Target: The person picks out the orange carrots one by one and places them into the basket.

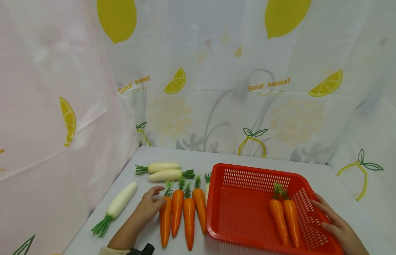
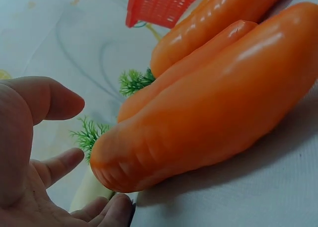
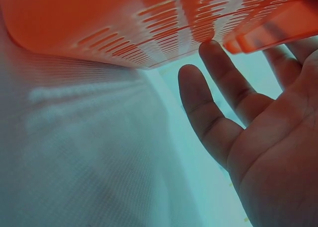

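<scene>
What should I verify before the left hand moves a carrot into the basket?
1. Left hand at the leftmost carrot: ok, beside its leafy end.
2. Carrot gripped: not ok, fingers spread, thumb apart from it in the left wrist view.
3. Right hand at the red basket: ok, at its right side.
4. Basket firmly held: cannot tell, pressure doesn't show.
5. Space inside: ok, two carrots lie right, floor bare on the left.
6. All radishes fully visible: not ok, one is partly hidden by the basket.
</scene>
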`<state>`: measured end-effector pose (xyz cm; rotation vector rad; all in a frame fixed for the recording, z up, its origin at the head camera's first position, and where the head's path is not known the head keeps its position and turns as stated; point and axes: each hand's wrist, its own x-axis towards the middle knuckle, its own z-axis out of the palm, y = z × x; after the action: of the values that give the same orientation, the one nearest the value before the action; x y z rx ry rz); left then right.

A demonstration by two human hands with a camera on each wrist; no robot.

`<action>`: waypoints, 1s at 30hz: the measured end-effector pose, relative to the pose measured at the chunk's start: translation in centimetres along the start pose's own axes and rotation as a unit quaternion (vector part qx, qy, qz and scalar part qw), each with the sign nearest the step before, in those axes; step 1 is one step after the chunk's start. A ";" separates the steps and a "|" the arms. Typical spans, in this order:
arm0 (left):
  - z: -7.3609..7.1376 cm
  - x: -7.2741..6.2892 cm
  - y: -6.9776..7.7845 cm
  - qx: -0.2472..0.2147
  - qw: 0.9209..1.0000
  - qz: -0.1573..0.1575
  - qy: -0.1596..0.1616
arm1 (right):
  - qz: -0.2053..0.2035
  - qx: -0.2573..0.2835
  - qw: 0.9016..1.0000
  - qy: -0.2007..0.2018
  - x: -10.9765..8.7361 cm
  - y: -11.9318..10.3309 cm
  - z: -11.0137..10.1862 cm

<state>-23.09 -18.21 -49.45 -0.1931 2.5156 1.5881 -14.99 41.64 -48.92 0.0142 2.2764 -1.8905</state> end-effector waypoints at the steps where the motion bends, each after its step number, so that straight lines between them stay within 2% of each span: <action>1: 0.0 -0.1 0.0 0.005 1.000 0.001 -0.002 | 0.000 0.001 1.000 -0.001 0.0 0.0 0.0; 6: 0.1 -0.2 -0.2 0.024 1.000 0.013 -0.012 | -0.008 0.007 1.000 -0.010 0.0 0.0 0.0; 24: 0.3 -0.2 -0.9 0.046 0.998 0.041 -0.018 | -0.040 0.036 0.997 -0.054 0.3 0.1 -0.8; 30: 0.3 -0.2 -0.9 0.071 0.996 0.049 -0.024 | -0.007 0.038 0.998 -0.047 0.3 0.1 -0.7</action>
<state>-22.69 -18.30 -50.33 -0.0149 2.6234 1.4218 -15.36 42.33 -48.89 -0.0778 2.1493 -1.9405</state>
